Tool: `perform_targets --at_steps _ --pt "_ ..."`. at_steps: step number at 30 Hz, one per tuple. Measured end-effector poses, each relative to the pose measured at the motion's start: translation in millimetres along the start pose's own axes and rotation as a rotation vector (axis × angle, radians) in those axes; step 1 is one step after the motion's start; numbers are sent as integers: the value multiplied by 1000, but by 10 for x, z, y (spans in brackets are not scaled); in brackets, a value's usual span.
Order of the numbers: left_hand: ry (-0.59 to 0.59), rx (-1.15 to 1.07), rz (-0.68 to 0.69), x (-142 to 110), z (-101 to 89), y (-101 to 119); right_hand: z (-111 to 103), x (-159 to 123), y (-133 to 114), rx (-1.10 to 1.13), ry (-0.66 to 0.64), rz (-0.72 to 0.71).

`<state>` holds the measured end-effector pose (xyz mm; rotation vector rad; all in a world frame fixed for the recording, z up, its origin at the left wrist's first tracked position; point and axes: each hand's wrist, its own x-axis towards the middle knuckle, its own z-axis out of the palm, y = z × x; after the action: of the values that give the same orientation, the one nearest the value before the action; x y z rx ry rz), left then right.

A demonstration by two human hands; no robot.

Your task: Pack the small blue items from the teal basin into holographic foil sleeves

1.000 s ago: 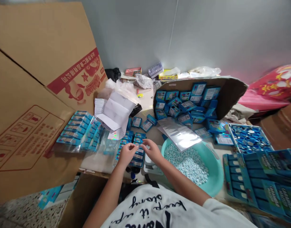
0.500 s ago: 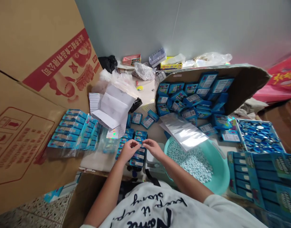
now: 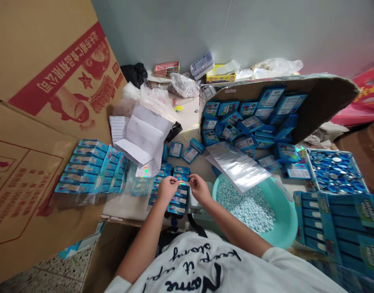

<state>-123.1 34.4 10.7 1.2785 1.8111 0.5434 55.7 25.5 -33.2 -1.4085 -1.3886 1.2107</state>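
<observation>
Your curled left hand [image 3: 168, 190] and right hand [image 3: 200, 189] hovered over blue cardboard cards [image 3: 176, 209] beside a turquoise plastic basin [image 3: 285, 219], grip unclear.

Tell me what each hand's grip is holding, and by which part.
Cannot be told: the left hand and right hand close over the blue cards, any hold hidden from view.

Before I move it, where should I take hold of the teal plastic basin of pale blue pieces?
Grip the teal basin by its round rim on the right side, coming from the right. That stretch is free, while the silver foil sheet lies over the far rim and the right forearm passes the near left side.
</observation>
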Motion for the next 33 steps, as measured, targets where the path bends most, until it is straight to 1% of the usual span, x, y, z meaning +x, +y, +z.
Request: perform_targets --at_steps 5,9,12,14,16,17,18,19,20,21,22,23,24,25,26,27,28,29,30,31,33 --pt "22 158 14 -59 54 80 -17 -80 24 -74 1 -82" --pt "85 280 57 -76 55 126 111 -135 114 -83 0 -97" --pt "138 349 108 -23 5 128 284 -167 183 -94 53 -62" --pt "134 364 146 3 -53 116 374 -199 188 -107 98 -38" --pt "124 352 195 -14 -122 98 367 -237 122 -116 138 -28" --pt "128 338 222 -44 -158 84 306 -257 57 -117 150 -37" --pt "135 322 251 -89 -194 67 198 -275 -27 -126 161 -63" --pt "144 305 278 -149 -230 43 39 -290 -125 -152 181 -102" --pt "159 288 301 -220 -262 14 -170 -297 -228 -193 213 -152" --pt "178 268 318 -300 -289 -21 -423 -294 -325 -272 278 -204" --pt "200 246 332 -385 -309 -59 -711 -278 -405 -376 388 -221" --pt "220 224 341 -472 -319 -99 -1020 -247 -459 -474 526 -199" --pt "237 202 347 -556 -318 -138 -1333 -203 -480 -573 643 -126" --pt "246 182 350 -637 -307 -171 -1631 -152 -468 -672 708 -19" --pt "245 167 352 -710 -288 -196 -1901 -98 -428 -749 734 115" --pt "238 158 353 -776 -262 -212 -2129 -51 -367 -788 674 255" --pt "235 149 353 -834 -232 -216 -2308 -15 -296 -784 575 363" --pt "235 140 356 -885 -201 -209 -2436 6 -225 -765 531 411" --pt "243 132 362 -930 -172 -193 -2517 10 -161 -737 488 440" --pt "257 125 373 -970 -146 -169 -2556 0 -110 -705 477 439" --pt "291 114 412 -1039 -111 -108 -2554 -52 -57 -647 515 392"
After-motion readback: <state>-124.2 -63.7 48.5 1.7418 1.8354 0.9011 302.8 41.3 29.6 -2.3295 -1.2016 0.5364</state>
